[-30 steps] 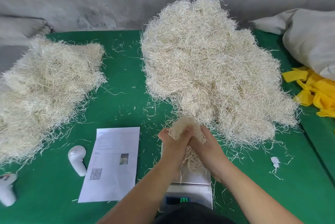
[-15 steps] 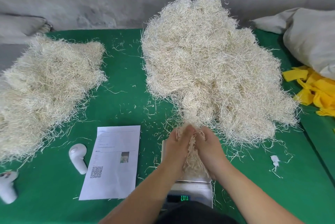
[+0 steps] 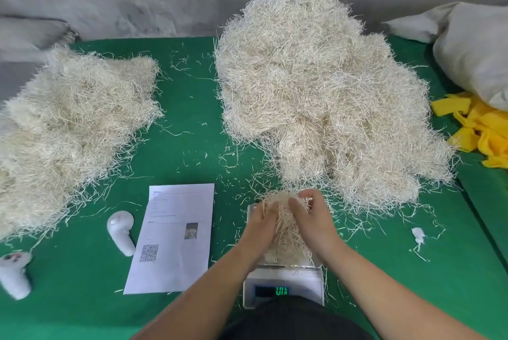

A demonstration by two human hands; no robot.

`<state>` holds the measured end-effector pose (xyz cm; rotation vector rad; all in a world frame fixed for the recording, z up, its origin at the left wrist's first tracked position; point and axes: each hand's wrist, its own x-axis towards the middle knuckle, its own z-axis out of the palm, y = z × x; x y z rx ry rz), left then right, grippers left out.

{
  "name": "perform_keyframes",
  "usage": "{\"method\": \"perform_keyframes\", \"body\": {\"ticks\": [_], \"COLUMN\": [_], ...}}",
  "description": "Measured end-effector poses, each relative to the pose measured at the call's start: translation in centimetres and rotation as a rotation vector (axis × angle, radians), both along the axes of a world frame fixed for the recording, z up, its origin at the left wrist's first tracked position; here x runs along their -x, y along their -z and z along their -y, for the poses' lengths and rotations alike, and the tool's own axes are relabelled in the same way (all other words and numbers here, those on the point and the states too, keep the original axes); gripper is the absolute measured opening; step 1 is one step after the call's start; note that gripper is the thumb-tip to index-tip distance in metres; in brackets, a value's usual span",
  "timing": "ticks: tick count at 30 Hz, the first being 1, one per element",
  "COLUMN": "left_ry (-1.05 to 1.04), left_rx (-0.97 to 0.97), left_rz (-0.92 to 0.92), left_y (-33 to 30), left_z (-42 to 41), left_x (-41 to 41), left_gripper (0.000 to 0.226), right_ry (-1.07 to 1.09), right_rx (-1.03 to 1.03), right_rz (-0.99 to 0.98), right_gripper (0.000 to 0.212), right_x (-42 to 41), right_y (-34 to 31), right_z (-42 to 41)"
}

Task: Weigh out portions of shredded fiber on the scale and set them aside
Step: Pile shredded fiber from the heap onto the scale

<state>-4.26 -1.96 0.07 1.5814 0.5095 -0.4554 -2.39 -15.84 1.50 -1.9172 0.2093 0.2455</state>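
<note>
Both hands, left hand (image 3: 261, 225) and right hand (image 3: 312, 218), grasp a pale tangled fiber clump (image 3: 284, 232) at lower centre, hiding the white scale's (image 3: 284, 282) platform; green digits unreadable.

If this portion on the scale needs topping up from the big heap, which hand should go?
Probably the right hand. The big heap lies just beyond it on the right side, while the left hand is farther, nearer the paper. Both now hold the portion over the scale.

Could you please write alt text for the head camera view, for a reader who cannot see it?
Both hands, left hand and right hand, hold a clump of shredded fiber on a scale on a green table. A big fiber pile lies beyond, a smaller pile far left, a printed sheet beside the scale.
</note>
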Motion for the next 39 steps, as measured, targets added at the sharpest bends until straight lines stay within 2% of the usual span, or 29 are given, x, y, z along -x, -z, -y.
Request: {"method": "perform_keyframes", "body": {"ticks": [2, 3, 4, 6, 8, 10, 12, 15, 18, 20, 24, 33, 39], "left_ry": [0.052, 0.041, 0.019, -0.031, -0.102, -0.195, -0.229, -0.070, 0.186, 0.275, 0.310, 0.386, 0.355], "left_rx": [-0.404, -0.514, -0.534, -0.443, -0.322, -0.214, -0.194, -0.319, -0.463, -0.517, -0.573, -0.677, -0.678], "left_rz": [0.042, 0.030, 0.005, -0.008, 0.046, 0.112, 0.166, 0.308, 0.468, 0.518, 0.575, 0.645, 0.671], "left_y": [1.2, 1.4, 1.2, 1.2, 1.3, 1.1, 0.9, 0.5, 0.0, -0.4, -1.1, -2.0, -2.2], "left_z": [-0.8, -1.3, -1.8, -3.2, -4.8, -6.2, -7.0, -6.9, -5.9, -5.2, -4.5, -4.7, -4.4], "left_x": [0.3, 0.3, 0.4, 0.3, 0.6, 1.3, 2.3, 3.7, 4.8, 5.2, 5.7, 6.8, 7.3], "left_gripper": [0.061, 0.061, 0.063, 0.070, 0.068, 0.058, 0.049, 0.048, 0.057, 0.056, 0.051, 0.048, 0.044], "right_ry": [-0.116, -0.194, -0.277, -0.363, -0.320, -0.215, -0.139, -0.154, -0.282, -0.339, -0.372, -0.406, -0.406], "right_rx": [0.143, 0.247, 0.355, 0.440, 0.413, 0.348, 0.268, 0.243, 0.328, 0.383, 0.404, 0.439, 0.451], "right_rz": [0.037, 0.040, 0.044, 0.070, 0.161, 0.223, 0.253, 0.289, 0.327, 0.372, 0.405, 0.429, 0.431], "right_gripper": [0.035, 0.045, 0.055, 0.070, 0.076, 0.069, 0.056, 0.056, 0.057, 0.059, 0.064, 0.061, 0.061], "right_x": [-0.4, -0.5, -0.6, -0.4, 0.1, 1.1, 2.4, 4.0, 5.1, 5.4, 6.0, 7.4, 8.0], "right_y": [1.1, 1.5, 1.7, 1.3, 0.5, 0.0, -0.4, -0.6, -0.4, -0.4, -0.9, -1.8, -1.9], "right_z": [0.4, 0.6, 0.9, 1.9, 3.5, 5.1, 6.1, 6.0, 5.4, 5.0, 4.4, 3.7, 3.5]}}
